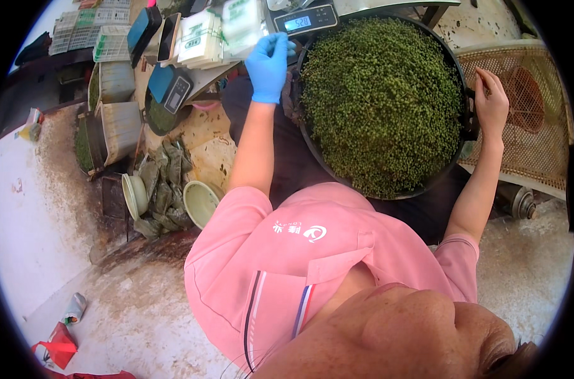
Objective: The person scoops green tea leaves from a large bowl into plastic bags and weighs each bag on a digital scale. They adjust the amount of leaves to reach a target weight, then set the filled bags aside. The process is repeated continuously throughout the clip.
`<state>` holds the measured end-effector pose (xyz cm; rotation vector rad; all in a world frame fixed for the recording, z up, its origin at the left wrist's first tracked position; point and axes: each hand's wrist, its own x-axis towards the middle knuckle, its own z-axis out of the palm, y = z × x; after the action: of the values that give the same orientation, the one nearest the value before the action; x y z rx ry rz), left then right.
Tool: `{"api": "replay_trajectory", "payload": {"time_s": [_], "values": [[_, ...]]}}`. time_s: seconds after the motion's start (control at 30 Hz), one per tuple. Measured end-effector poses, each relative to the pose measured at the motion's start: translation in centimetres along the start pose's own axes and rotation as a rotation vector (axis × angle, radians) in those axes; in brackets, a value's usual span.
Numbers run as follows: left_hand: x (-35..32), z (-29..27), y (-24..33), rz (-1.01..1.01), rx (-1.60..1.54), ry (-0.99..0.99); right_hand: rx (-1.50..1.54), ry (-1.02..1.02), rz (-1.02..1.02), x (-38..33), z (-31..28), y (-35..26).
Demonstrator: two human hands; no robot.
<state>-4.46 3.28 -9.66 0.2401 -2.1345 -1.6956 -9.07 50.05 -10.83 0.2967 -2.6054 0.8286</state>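
My left hand (268, 66), in a blue glove, is pinched at the far edge of the workspace. It seems to grip the corner of a white plastic bag (241, 26) with green print, which is smeared by motion. Just beyond its fingertips stands a digital scale (306, 21) with a lit display. A big round black tub (456, 69) is heaped with small green peppercorn-like berries (382, 104). My right hand (491, 104), bare, hangs over the tub's right rim by its handle. Its fingers are drawn together; anything between them is too small to make out.
A stack of printed bags (200, 39) lies left of my gloved hand. Another scale (176, 95) sits lower left. White crates (115, 41), a pale basin (200, 203) and dark plastic sheeting (165, 183) stand at left. A woven tray (521, 107) leans at right.
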Motion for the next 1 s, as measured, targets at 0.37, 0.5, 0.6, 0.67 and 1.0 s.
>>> {"api": "replay_trajectory", "payload": {"time_s": [0.37, 0.5, 0.6, 0.67, 1.0], "values": [[9.1, 2.7, -4.8, 0.505, 0.896, -0.082, 0.007, -0.044, 0.056, 0.0, 0.2, 0.3], [13.0, 3.1, -1.5, 0.516, 1.066, -0.108, -0.023, -0.008, 0.023, 0.0, 0.2, 0.6], [14.1, 3.7, 7.9, 0.678, 1.026, -0.150, 0.021, 0.084, -0.007, 0.1, -0.1, 0.0], [10.9, 4.6, 15.0, 0.665, 1.061, -0.270, 0.124, 0.219, -0.093, 0.9, 0.5, -2.3], [0.0, 15.6, 18.5, 1.058, 0.950, -0.910, 0.503, -0.028, 0.087, 0.3, 0.2, -12.1]]}}
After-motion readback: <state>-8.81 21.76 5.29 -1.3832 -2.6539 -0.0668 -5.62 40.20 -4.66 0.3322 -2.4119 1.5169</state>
